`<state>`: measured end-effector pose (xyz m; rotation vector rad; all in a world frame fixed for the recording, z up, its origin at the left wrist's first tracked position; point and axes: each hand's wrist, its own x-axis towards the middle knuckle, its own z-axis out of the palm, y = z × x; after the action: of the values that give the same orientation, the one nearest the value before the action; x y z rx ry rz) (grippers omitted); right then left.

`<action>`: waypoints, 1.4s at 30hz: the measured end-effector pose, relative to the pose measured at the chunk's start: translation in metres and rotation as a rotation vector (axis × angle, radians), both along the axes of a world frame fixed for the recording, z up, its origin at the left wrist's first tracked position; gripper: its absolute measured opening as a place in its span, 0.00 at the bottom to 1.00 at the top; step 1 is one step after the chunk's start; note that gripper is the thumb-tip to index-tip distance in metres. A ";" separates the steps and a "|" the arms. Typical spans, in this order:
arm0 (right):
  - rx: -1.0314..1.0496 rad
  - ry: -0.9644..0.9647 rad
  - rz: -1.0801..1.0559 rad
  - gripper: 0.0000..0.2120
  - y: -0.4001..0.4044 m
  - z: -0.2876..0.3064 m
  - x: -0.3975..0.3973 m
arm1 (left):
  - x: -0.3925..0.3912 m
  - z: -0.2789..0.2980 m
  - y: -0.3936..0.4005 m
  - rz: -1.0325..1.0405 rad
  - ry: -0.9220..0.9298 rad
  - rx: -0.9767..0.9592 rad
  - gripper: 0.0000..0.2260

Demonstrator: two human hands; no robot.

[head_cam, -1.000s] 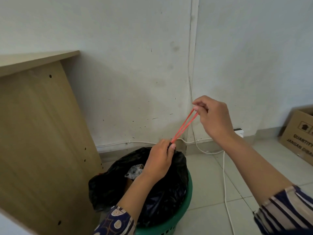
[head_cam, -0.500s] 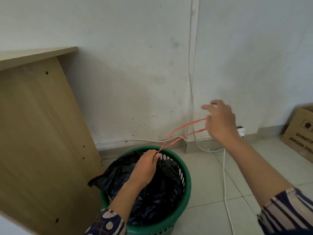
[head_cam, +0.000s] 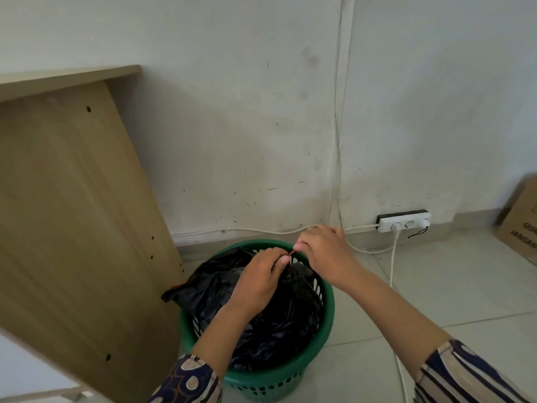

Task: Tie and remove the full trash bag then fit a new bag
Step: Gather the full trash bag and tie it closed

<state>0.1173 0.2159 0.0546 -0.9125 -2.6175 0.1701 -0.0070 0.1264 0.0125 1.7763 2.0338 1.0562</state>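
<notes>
A green slotted bin (head_cam: 325,324) stands on the tiled floor (head_cam: 453,289) at about 6 o'clock in the view, close to the foot of the white wall (head_cam: 232,112). A black trash bag (head_cam: 270,330) sits inside it, crumpled, with one flap hanging over the rim at 9 o'clock of the bin.

Both hands meet above the bin's far side, at about 12 o'clock of its rim. The left hand (head_cam: 258,279) has its fingers curled, its grip pinching the gathered neck of the bag together with one end of a red rubber band (head_cam: 291,253). The right hand (head_cam: 325,253) sits just beside it at 2 o'clock, its fingers curled too and its grip pinching the other end of the band. Only a short red stretch shows between the two thumbs; how the band lies round the bag's neck cannot be told.

A wooden table (head_cam: 72,213) stands at 9 o'clock of the bin, its side panel almost touching the bag's flap. At 2 o'clock, against the wall, lies a white power strip (head_cam: 404,224) with a white cable (head_cam: 393,263) running down across the floor. A cardboard box (head_cam: 520,222) stands at the right edge, at 3 o'clock.
</notes>
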 end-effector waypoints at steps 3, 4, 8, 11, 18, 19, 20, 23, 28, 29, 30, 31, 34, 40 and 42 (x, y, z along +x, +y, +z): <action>0.215 0.097 -0.004 0.08 0.007 -0.005 0.003 | -0.004 -0.009 0.003 0.045 0.120 0.046 0.13; 0.235 0.117 -0.019 0.07 0.008 -0.005 0.006 | -0.007 -0.012 0.005 0.043 0.177 0.058 0.14; 0.213 0.083 -0.045 0.07 0.016 -0.013 0.019 | -0.011 -0.021 0.005 0.060 0.220 0.040 0.12; 0.086 0.035 -0.063 0.09 0.018 -0.020 0.023 | -0.008 -0.021 0.004 0.047 0.225 -0.014 0.12; -0.049 -0.013 -0.167 0.13 0.018 -0.035 0.012 | -0.025 0.001 -0.013 0.136 0.079 0.064 0.21; -0.057 -0.012 -0.173 0.14 0.016 -0.036 0.009 | -0.036 0.004 -0.017 0.222 0.070 0.065 0.19; -0.063 0.022 -0.178 0.16 0.013 -0.035 0.007 | -0.049 0.006 -0.021 0.309 0.066 0.039 0.17; -0.086 0.217 -0.119 0.27 -0.002 -0.031 -0.002 | -0.089 -0.003 -0.035 0.495 0.046 -0.038 0.16; -0.173 0.157 0.044 0.35 -0.030 -0.030 -0.022 | -0.138 -0.034 -0.049 0.721 0.029 -0.346 0.18; -0.182 0.078 0.063 0.38 -0.033 -0.033 -0.022 | -0.143 -0.038 -0.049 0.734 -0.017 -0.444 0.19; -0.170 0.008 0.073 0.40 -0.035 -0.038 -0.022 | -0.144 -0.038 -0.050 0.718 -0.067 -0.524 0.20; -0.152 -0.032 0.073 0.40 -0.036 -0.043 -0.021 | -0.143 -0.038 -0.051 0.678 -0.113 -0.577 0.20; -0.155 -0.058 0.042 0.26 -0.036 -0.053 -0.014 | -0.139 -0.034 -0.055 0.551 -0.132 -0.658 0.16; -0.172 0.004 0.003 0.16 -0.038 -0.058 -0.005 | -0.134 -0.021 -0.063 0.435 -0.323 -0.683 0.10; -0.170 -0.015 0.003 0.15 -0.039 -0.060 -0.004 | -0.133 -0.014 -0.064 0.394 -0.432 -0.710 0.05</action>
<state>0.1133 0.1772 -0.0054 -0.9691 -2.6496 0.3928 -0.1401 0.0622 -0.0017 0.7512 2.1281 0.5972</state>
